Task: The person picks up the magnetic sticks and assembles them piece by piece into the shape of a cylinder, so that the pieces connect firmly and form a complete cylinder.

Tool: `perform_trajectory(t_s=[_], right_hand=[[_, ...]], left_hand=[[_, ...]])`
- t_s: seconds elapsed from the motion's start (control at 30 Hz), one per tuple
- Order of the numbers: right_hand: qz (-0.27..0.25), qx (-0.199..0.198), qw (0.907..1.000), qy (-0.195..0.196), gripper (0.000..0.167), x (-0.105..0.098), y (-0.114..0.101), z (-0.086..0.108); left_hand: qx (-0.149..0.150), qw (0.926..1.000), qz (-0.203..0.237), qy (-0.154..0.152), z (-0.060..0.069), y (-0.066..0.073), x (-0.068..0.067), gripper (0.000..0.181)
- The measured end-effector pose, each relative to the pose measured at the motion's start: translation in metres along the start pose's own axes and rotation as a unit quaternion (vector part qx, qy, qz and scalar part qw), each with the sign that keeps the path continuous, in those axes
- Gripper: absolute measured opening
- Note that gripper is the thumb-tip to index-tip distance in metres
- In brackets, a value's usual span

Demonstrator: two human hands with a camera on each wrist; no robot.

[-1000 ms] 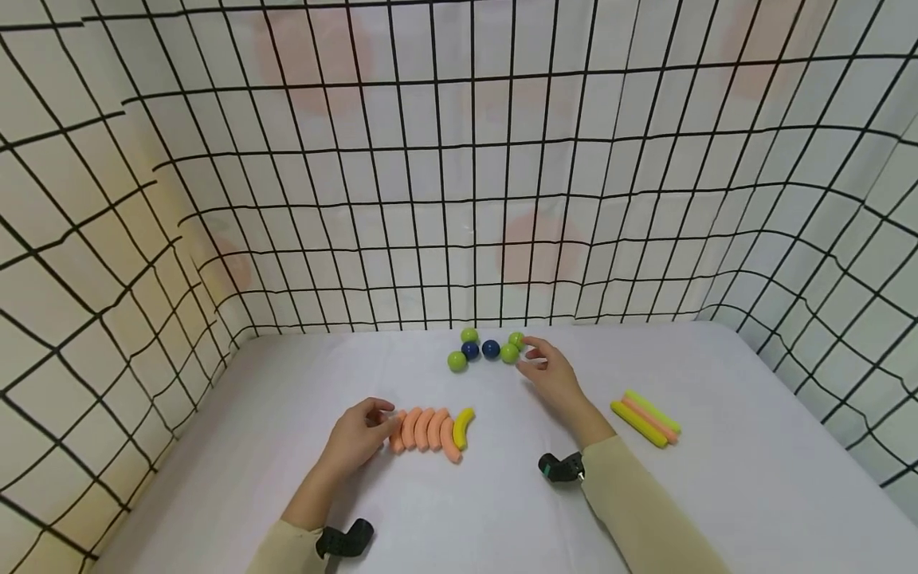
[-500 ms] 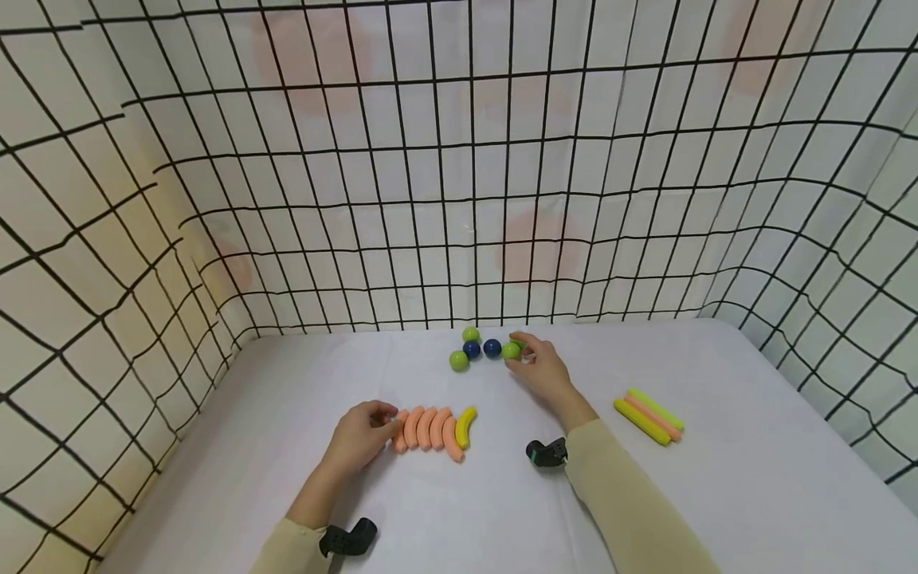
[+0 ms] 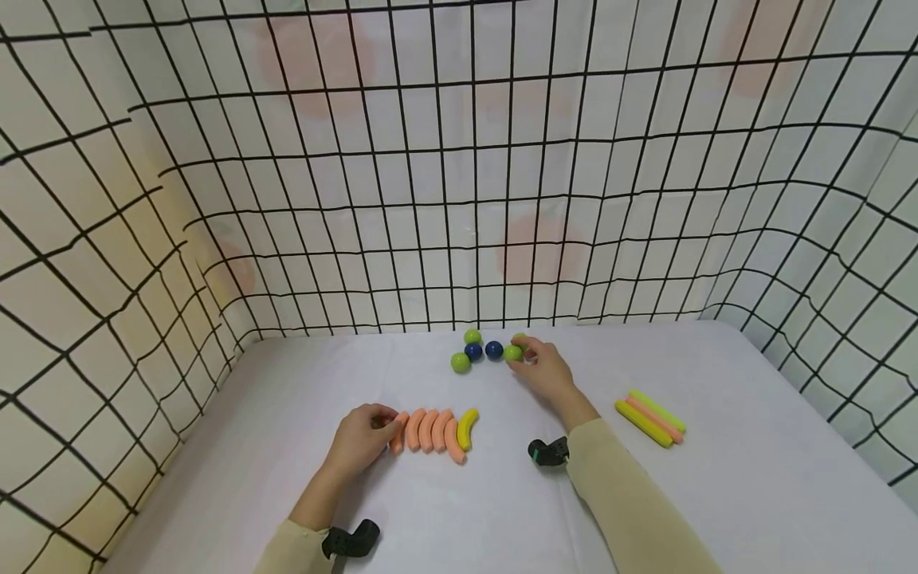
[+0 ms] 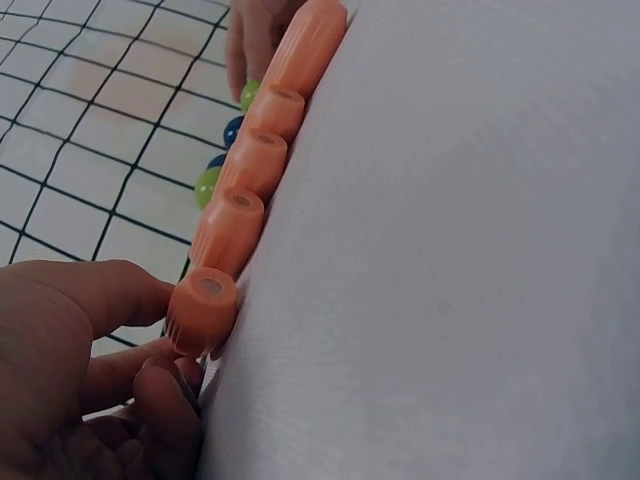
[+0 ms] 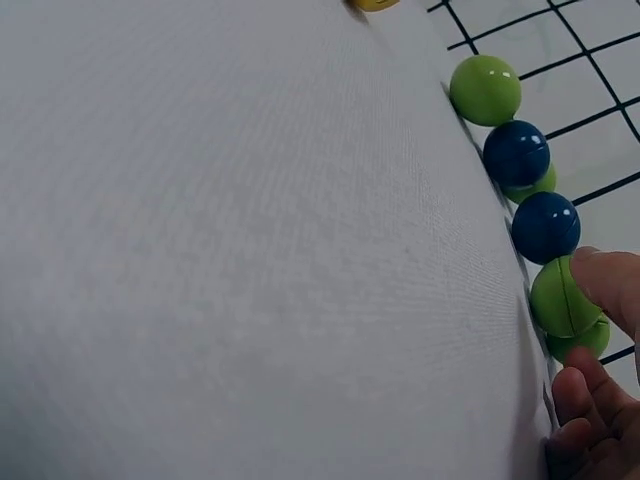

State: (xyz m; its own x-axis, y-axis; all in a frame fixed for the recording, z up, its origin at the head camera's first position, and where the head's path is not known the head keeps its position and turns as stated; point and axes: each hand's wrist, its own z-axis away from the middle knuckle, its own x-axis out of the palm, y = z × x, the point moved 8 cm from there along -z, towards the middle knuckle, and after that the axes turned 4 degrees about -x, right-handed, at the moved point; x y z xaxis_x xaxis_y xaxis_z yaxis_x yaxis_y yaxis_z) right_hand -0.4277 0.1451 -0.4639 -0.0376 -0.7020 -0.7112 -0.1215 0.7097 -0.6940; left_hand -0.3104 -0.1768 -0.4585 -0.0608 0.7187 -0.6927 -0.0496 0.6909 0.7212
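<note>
Head view | left hand — pinches orange piece | right hand — curled round two green balls

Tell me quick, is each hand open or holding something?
Left hand: closed, pinching the leftmost curved orange plastic-looking stick.
Right hand: closed around two glossy, round green balls; how firmly can't be told.

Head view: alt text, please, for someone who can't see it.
A person's left hand pinches the leftmost of five curved orange pieces, lined up with a yellow piece. Farther off, the right hand holds a green ball among green and blue balls; three coloured sticks lie at right on a white surface.
</note>
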Motion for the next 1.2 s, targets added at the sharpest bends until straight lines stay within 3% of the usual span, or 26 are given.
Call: perform_trajectory(t_s=[0.37, 0.77, 1.2], right_hand=[[0.014, 0.013, 0.9998, 0.005, 0.046, 0.0, 0.003, 0.006], [0.035, 0.0, 0.9993, 0.01, 0.043, -0.002, 0.004, 0.015], [-0.03, 0.014, 0.9993, 0.014, 0.04, -0.018, 0.006, 0.041]], left_hand=[[-0.031, 0.9978, 0.053, -0.026, 0.002, 0.0, 0.0, 0.018], [-0.047, 0.9988, 0.009, -0.012, 0.004, -0.001, -0.002, 0.021], [-0.075, 0.9942, 0.077, -0.007, 0.005, -0.003, -0.005, 0.032]])
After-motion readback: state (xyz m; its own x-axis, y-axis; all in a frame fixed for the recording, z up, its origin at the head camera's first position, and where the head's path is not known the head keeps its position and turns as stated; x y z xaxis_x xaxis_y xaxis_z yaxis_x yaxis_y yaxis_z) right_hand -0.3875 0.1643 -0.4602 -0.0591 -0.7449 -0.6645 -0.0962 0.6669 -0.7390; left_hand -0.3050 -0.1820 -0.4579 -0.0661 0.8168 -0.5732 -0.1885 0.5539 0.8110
